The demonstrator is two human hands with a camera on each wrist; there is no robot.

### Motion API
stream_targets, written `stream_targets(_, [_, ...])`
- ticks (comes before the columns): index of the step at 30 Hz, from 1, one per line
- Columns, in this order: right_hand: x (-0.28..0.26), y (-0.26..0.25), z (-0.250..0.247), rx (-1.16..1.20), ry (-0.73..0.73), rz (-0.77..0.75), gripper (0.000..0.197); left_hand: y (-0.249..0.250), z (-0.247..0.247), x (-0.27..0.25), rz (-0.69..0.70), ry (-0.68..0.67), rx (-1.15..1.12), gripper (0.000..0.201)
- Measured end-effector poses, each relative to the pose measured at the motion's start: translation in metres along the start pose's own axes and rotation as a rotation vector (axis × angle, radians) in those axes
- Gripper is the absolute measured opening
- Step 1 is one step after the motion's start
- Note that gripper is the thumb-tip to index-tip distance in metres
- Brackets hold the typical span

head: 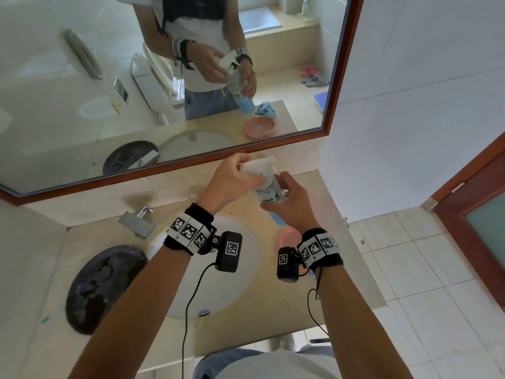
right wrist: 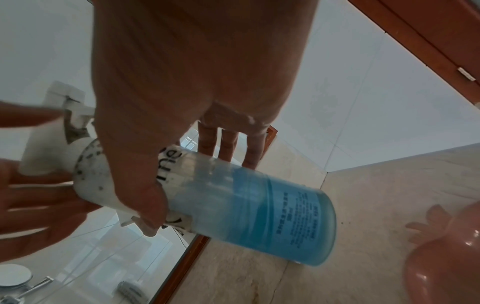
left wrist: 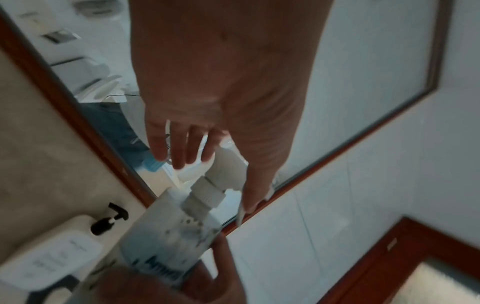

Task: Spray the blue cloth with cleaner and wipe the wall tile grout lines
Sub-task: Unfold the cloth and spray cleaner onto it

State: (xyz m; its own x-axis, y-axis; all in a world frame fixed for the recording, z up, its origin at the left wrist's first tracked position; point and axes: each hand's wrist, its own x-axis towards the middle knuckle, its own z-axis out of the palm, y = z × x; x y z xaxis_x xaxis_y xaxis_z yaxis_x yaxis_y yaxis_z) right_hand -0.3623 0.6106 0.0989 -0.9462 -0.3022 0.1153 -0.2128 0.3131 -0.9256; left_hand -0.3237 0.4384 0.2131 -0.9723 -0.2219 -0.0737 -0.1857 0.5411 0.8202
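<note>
Head view: R hand (head: 291, 199) grips translucent cylindrical bottle (head: 269, 191); L hand (head: 232, 179) grips white plastic trigger head (head: 258, 164).

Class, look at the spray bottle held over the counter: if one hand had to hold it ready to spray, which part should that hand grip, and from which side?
Probably the narrow neck of the spray bottle, just under the white head, coming from behind, opposite the nozzle. The round body is wide, and the right hand already steadies it. The left hand is at the head, so a finger could reach the trigger.

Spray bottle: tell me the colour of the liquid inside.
Blue liquid in the spray bottle; its trigger head is white. Right wrist view shows it best.
</note>
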Motion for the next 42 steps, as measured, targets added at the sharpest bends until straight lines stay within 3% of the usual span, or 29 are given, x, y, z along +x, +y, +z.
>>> stream_targets(2, [0.001, -0.001, 0.001, 0.004, -0.002, 0.005, 0.06, -0.003, 0.005, 0.003, 0.009, 0.123, 0.133, 0.065])
stream_targets(4, [0.002, -0.002, 0.001, 0.021, -0.006, 0.007, 0.06, -0.005, 0.008, 0.003, 0.047, 0.178, 0.211, 0.058])
stream_targets(8, [0.003, -0.001, -0.001, 0.048, -0.046, -0.015, 0.058, -0.012, -0.003, 0.008, 0.099, -0.043, 0.071, 0.049])
stream_targets(10, [0.003, -0.001, -0.002, 0.074, -0.059, -0.021, 0.06, -0.015, -0.005, 0.008, 0.103, -0.074, 0.082, 0.059])
stream_targets(12, [0.003, -0.003, -0.001, 0.097, -0.061, -0.018, 0.06, -0.017, -0.002, 0.009, 0.084, 0.046, 0.114, 0.062])
stream_targets(14, [0.004, -0.005, -0.001, 0.109, -0.074, -0.015, 0.06, -0.018, -0.001, 0.009, 0.116, 0.131, 0.092, 0.048])
stream_targets(16, [0.005, -0.003, -0.001, 0.121, -0.1, 0.007, 0.062, -0.02, -0.003, 0.01, 0.154, 0.071, 0.041, 0.041])
stream_targets(21, [0.004, -0.003, -0.009, 0.176, -0.221, 0.087, 0.063, -0.025, -0.014, 0.012, 0.272, -0.209, 0.044, 0.045])
stream_targets(31, [0.005, -0.008, -0.021, 0.386, -0.514, 0.161, 0.066, -0.023, -0.016, 0.019, 0.409, -0.303, 0.107, 0.032])
stream_targets(33, [0.011, -0.004, -0.014, 0.329, -0.468, 0.142, 0.065, -0.03, -0.016, 0.023, 0.353, -0.316, 0.134, 0.044])
stream_targets(36, [0.022, 0.018, 0.006, 0.204, -0.26, 0.159, 0.064, -0.049, -0.018, 0.021, 0.167, -0.272, 0.207, 0.067])
stream_targets(39, [0.031, 0.048, 0.03, 0.165, -0.068, 0.179, 0.066, -0.073, -0.016, 0.017, 0.049, -0.149, 0.212, 0.064])
stream_targets(42, [0.038, 0.069, 0.048, 0.076, -0.015, 0.212, 0.068, -0.095, -0.013, 0.007, -0.019, -0.125, 0.252, 0.058])
